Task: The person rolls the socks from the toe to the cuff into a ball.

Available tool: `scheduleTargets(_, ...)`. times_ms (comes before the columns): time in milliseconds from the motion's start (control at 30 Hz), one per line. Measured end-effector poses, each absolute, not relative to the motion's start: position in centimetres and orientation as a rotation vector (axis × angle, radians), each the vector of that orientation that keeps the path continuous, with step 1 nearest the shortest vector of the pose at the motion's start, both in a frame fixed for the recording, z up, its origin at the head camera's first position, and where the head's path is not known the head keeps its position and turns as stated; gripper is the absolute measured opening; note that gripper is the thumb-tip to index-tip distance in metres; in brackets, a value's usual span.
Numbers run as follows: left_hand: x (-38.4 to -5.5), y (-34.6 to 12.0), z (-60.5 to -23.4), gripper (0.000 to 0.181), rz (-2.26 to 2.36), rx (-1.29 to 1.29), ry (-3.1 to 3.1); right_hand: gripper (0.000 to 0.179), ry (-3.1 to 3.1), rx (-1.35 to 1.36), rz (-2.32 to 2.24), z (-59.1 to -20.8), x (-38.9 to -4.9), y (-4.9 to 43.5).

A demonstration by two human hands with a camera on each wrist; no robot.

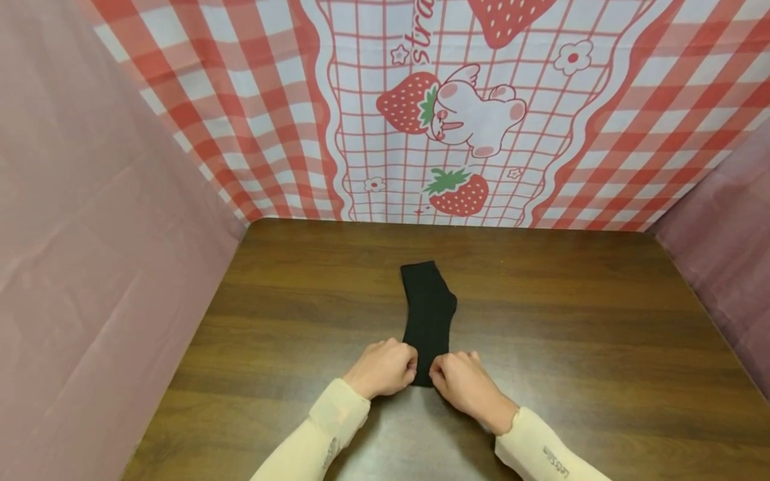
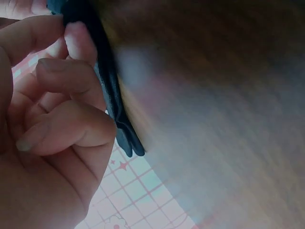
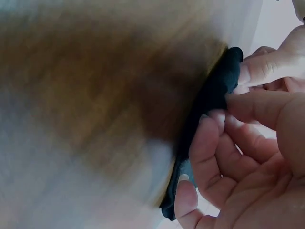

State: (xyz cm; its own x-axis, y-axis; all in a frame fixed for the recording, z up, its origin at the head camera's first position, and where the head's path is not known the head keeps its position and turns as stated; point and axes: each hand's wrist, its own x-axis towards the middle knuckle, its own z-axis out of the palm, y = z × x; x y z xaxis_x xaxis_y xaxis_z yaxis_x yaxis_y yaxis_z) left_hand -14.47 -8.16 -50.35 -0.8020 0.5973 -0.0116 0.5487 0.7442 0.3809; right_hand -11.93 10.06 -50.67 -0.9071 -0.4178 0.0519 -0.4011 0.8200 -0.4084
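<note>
A black sock (image 1: pixel 428 314) lies flat on the wooden table, its cuff at the far end and its heel bulging to the right. At the near end, my left hand (image 1: pixel 385 366) pinches the left edge between thumb and finger. Opposite it, my right hand (image 1: pixel 466 382) pinches the right edge the same way. The left wrist view shows the sock (image 2: pixel 112 88) edge-on, with what look like two layers at its far end. In the right wrist view, thumb and fingertip meet on the dark fabric (image 3: pixel 209 102), and the other fingers are curled.
The brown wooden table (image 1: pixel 289 300) spreads around the sock on every side. Behind it hangs a red-and-white checked cloth (image 1: pixel 373 153) with strawberry prints. Pink fabric (image 1: pixel 108 234) covers the left side, and more pink fabric (image 1: pixel 722 220) hangs at the right.
</note>
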Motion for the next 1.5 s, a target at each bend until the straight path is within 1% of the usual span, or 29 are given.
scheduleTargets(200,-14.6,-8.2,-50.6,0.016,0.604,0.936,2.804,0.018,3.006,-0.58,-0.668,-50.9,-11.8,9.7)
scheduleTargets(333,-14.7,-8.2,-50.7,0.015,0.624,0.983,2.78,0.017,3.077,-0.634,-0.646,-51.1,-11.6,9.5)
scheduleTargets(500,-14.7,-8.1,-50.7,0.018,0.619,1.029,2.759,0.017,3.124,-0.71,-0.609,-51.1,-11.4,9.4)
scheduleTargets(767,-14.5,-8.4,-50.9,0.014,0.617,1.042,2.779,0.011,3.16,-0.805,-0.44,-51.0,-11.1,9.4)
scheduleTargets(900,-14.4,-8.6,-51.0,0.009,0.631,1.01,2.766,0.01,3.149,-0.861,-0.37,-51.0,-11.1,9.6)
scheduleTargets(1000,-14.4,-8.6,-50.8,0.014,0.59,0.985,2.769,0.012,3.114,-0.892,-0.347,-50.9,-11.0,9.8)
scheduleTargets(1100,-14.3,-8.6,-50.7,0.018,0.526,0.981,2.789,0.018,3.06,-0.898,-0.353,-50.7,-10.9,10.2)
scheduleTargets(1233,-14.2,-8.5,-50.8,0.018,0.456,0.984,2.818,0.023,3.028,-0.883,-0.355,-50.5,-10.7,10.3)
scheduleTargets(1500,-14.1,-8.8,-51.0,0.013,0.458,1.019,2.85,0.017,3.078,-0.889,-0.367,-50.9,-11.0,10.1)
